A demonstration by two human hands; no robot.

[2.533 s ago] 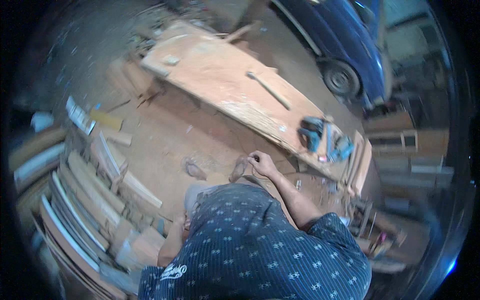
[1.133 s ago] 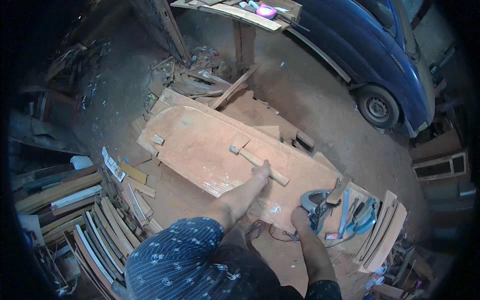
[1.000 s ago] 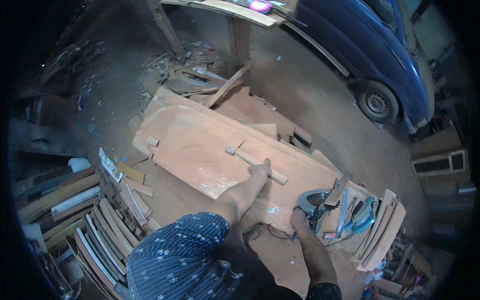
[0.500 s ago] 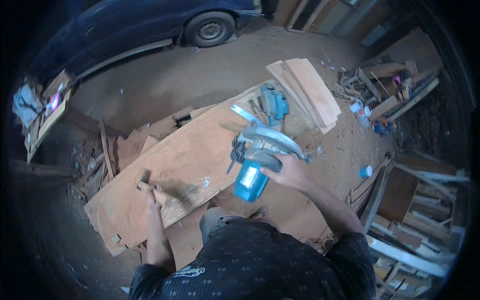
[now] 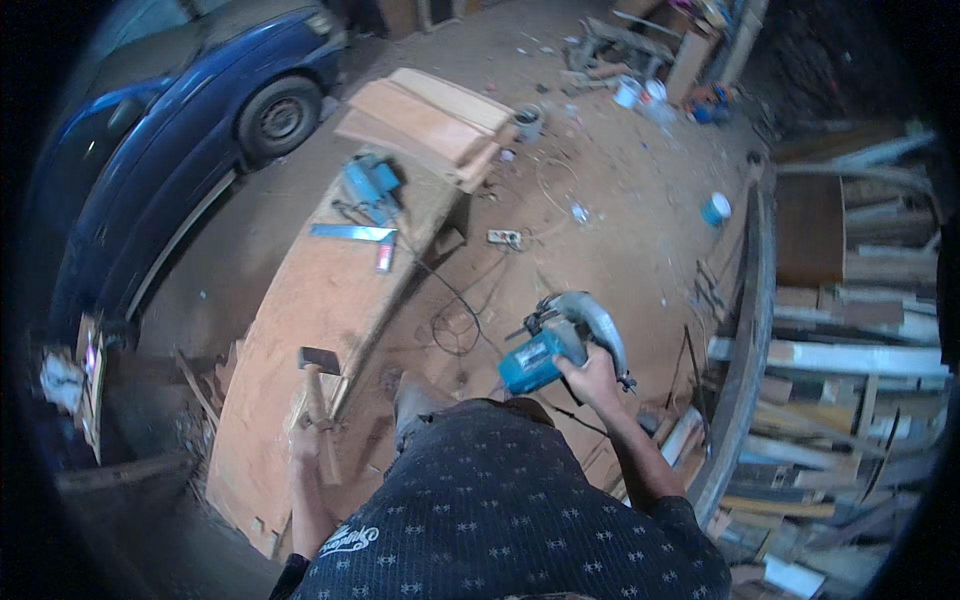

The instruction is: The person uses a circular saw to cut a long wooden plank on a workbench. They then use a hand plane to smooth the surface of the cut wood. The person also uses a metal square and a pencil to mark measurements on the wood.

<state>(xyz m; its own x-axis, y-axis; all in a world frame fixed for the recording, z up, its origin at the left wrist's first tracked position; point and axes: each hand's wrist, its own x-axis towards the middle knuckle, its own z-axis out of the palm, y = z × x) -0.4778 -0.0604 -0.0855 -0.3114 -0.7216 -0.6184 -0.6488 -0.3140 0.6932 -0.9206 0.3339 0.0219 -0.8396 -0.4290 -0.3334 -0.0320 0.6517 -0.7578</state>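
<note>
Brown floor (image 5: 640, 250) lies beyond my right hand (image 5: 592, 380), gripping teal-and-grey circular saw (image 5: 534, 362), presumably for control; left hand (image 5: 306, 440) clasps wooden-handled hammer (image 5: 315, 393).

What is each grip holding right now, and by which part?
Left grip: the hammer, around the middle of its wooden handle. Right grip: the circular saw, seemingly by its handle, though that hold is partly hidden.
</note>
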